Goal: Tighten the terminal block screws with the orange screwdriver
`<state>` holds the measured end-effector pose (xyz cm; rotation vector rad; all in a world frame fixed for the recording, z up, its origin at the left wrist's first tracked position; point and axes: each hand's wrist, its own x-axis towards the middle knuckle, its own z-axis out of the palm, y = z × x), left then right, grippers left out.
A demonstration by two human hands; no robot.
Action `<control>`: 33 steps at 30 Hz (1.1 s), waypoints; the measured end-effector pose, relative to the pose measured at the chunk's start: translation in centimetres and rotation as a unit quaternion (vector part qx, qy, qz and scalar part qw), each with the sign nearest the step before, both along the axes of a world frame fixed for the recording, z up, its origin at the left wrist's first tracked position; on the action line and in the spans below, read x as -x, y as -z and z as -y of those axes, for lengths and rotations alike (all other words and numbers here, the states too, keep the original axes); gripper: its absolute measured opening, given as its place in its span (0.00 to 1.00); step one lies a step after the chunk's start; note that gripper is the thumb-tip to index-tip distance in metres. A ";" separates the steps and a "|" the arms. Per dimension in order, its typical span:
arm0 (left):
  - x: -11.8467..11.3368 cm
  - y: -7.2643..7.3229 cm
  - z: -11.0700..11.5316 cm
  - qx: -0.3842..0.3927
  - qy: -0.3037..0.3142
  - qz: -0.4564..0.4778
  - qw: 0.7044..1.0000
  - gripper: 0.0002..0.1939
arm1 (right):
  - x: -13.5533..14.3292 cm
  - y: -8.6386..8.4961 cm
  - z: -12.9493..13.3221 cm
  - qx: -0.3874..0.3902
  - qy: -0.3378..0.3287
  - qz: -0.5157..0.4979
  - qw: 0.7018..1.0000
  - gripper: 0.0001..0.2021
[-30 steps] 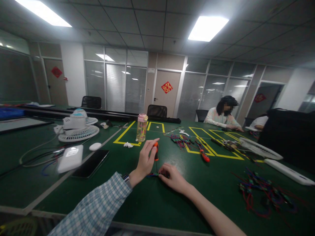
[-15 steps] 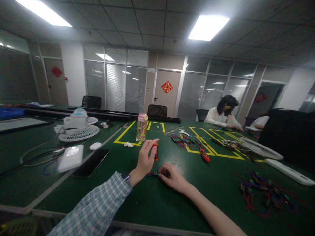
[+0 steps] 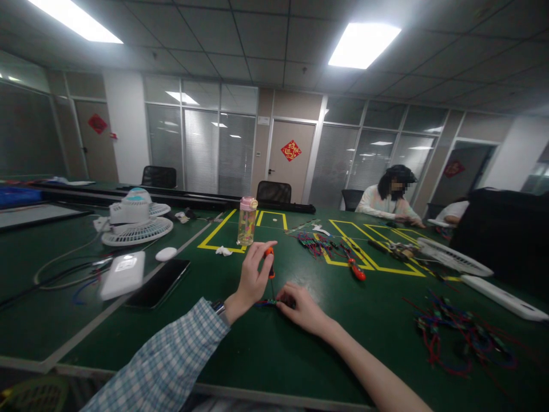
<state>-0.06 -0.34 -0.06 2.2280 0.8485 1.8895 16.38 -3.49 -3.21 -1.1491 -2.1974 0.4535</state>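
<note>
My left hand [image 3: 256, 273] grips a screwdriver [image 3: 271, 273] with an orange and black handle, held upright. Its thin shaft runs down to a small green circuit board [image 3: 270, 302] on the table, with dark wires trailing off to the left. Whether the tip sits in a screw is too small to see. At the board's right end, my right hand [image 3: 305, 310] has its fingers curled and pinches the edge. My palm hides part of what lies under those fingers.
A tangle of wired boards [image 3: 463, 335] lies at right, another bundle [image 3: 317, 245] farther back. A red screwdriver [image 3: 357, 270], a bottle [image 3: 247, 222], a phone [image 3: 159, 284], a white box [image 3: 123, 276] and a fan [image 3: 137, 229] stand around. Another person [image 3: 384, 197] sits across at right.
Both hands stay nearly in place. The screwdriver handle looks slightly turned or shifted between my left fingers; the view has moved a little.
</note>
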 end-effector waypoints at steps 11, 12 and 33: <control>-0.1 0.2 -0.5 -0.008 -0.024 -0.001 1.000 0.09 | -0.1 -0.1 0.0 -0.004 0.006 0.013 1.000 0.05; -0.1 0.2 -0.4 -0.014 -0.028 -0.002 1.000 0.09 | 0.0 -0.1 0.0 -0.005 0.007 0.015 1.000 0.05; 0.2 0.2 -0.2 0.004 0.009 -0.013 1.000 0.15 | 0.0 0.0 0.0 -0.001 -0.005 0.008 1.000 0.06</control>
